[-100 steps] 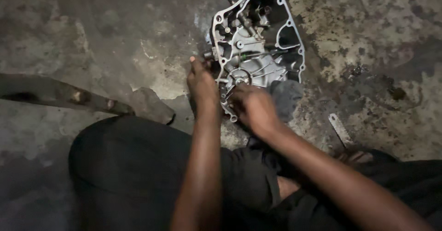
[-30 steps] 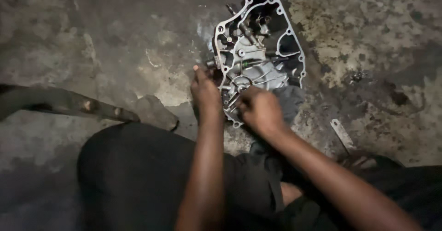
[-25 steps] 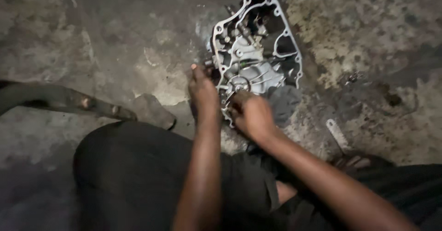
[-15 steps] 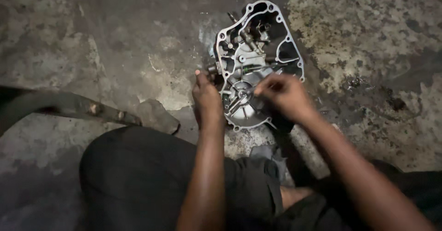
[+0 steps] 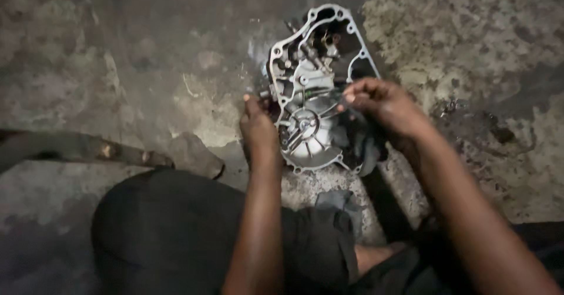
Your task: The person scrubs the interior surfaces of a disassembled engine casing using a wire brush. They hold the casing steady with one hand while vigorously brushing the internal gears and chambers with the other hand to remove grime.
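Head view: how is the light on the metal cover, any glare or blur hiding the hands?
Head view: dim overall, with a light pool on the engine cover, whose rim shines without washing out; the left hand at its left edge reads fairly sharp; the right hand over its right side is slightly soft; the lap and the concrete floor fall into shadow.

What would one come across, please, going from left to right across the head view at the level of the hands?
Dark curved bar → flat stone → left hand → metal engine cover → right hand → stained concrete floor.
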